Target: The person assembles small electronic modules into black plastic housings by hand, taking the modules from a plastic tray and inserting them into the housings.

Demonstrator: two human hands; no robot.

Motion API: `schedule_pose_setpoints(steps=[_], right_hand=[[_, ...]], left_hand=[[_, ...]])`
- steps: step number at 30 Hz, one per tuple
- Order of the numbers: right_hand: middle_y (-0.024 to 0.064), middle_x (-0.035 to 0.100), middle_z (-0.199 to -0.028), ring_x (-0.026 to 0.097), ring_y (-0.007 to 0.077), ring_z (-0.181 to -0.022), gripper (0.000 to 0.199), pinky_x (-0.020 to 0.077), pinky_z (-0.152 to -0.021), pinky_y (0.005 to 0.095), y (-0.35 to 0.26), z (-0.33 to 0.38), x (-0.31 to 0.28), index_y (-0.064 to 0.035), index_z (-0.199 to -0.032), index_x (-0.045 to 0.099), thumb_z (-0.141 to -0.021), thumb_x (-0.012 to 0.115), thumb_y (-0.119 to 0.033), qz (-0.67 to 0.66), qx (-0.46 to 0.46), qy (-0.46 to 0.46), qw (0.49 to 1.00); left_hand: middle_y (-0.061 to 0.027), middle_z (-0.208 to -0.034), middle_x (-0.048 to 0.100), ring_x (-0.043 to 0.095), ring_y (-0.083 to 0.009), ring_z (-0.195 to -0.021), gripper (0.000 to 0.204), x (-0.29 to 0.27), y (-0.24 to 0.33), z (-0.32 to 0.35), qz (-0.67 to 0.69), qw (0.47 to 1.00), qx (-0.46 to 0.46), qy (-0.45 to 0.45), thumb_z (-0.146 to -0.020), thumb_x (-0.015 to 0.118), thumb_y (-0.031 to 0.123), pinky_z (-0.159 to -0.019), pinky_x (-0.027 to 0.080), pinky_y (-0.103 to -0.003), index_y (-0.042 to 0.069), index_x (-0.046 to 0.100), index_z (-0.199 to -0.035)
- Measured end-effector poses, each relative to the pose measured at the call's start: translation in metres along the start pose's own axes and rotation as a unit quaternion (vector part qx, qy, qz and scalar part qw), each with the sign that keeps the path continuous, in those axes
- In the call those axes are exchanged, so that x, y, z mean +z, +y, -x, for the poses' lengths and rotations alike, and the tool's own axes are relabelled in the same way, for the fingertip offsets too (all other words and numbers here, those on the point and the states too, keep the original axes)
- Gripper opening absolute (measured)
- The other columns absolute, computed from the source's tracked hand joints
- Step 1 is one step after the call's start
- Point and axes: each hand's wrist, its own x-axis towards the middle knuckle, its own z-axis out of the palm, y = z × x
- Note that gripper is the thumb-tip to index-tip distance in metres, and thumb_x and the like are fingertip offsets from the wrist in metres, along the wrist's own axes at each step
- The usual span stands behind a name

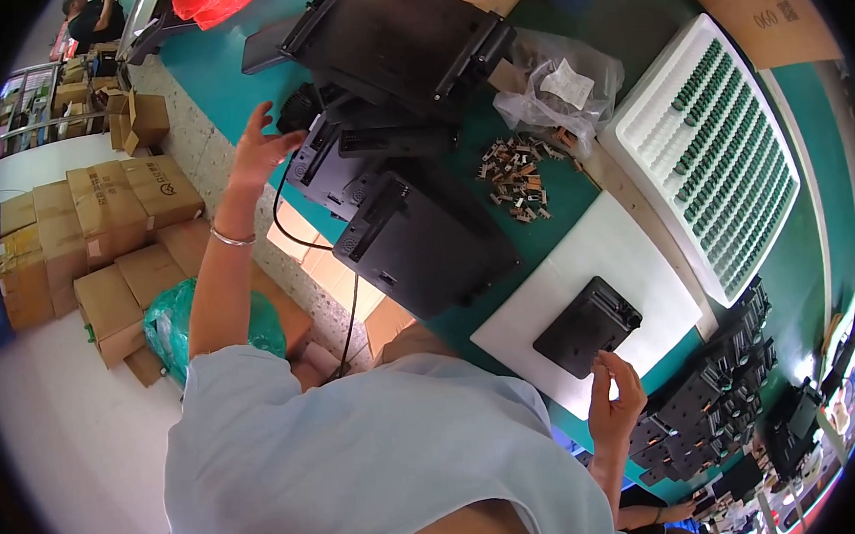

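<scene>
My left hand (266, 152) is raised beside a pile of black plastic housings (426, 243), its fingers spread and nothing in them. The fingertips come close to the pile's edge; whether they touch it I cannot tell. In front of me a single black plastic housing (586, 328) lies on a white foam sheet (632, 254). My right hand (617, 397) is at this housing's near corner, thumb and fingers pinched together. Whatever is between those fingertips is too small to make out. Small brown and black parts (520, 175) lie in a loose heap beyond the foam sheet.
A white tray (635, 137) with rows of small dark parts stands at the right. Clear plastic bags (573, 77) lie behind the heap. Several black housings (710, 397) are lined up at the lower right. Cardboard boxes (101, 213) and a green bag (166, 317) are at the left.
</scene>
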Motion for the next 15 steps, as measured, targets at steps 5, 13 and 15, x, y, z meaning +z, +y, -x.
schedule_pose_setpoints(steps=[5,13,15], right_hand=[[0.0101,0.071,-0.089,0.067,0.0182,-0.08,0.014,0.0513,-0.069,0.0301,0.0,-0.01,-0.003,-0.0006,-0.106,0.069,-0.094,0.062,-0.004,0.015,-0.014,-0.014,1.0],[0.0121,0.07,-0.088,0.067,0.0216,-0.076,0.018,0.0533,-0.067,0.0303,0.007,-0.012,-0.003,-0.0004,-0.106,0.069,-0.09,0.063,0.0,0.022,-0.019,-0.04,0.999],[0.012,0.07,-0.088,0.067,0.0214,-0.076,0.018,0.0534,-0.067,0.0305,0.01,-0.011,0.0,-0.0005,-0.106,0.069,-0.09,0.063,0.0,0.021,-0.022,-0.046,0.998]], left_hand=[[-0.021,-0.142,0.048,0.063,-0.0233,-0.104,0.099,-0.003,0.001,-0.007,-0.181,0.982,0.046,-0.021,-0.068,0.087,0.019,-0.085,0.052,-0.034,0.006,0.035,-0.151],[-0.0137,-0.141,0.052,0.065,-0.0253,-0.1,0.093,-0.009,0.006,0.009,-0.211,0.968,0.131,-0.037,-0.07,0.086,0.01,-0.082,0.055,-0.035,0.01,0.037,-0.149],[-0.0136,-0.139,0.054,0.066,-0.0242,-0.095,0.092,-0.011,-0.003,0.005,-0.208,0.965,0.156,-0.028,-0.07,0.086,0.011,-0.08,0.055,-0.035,0.009,0.038,-0.149]])
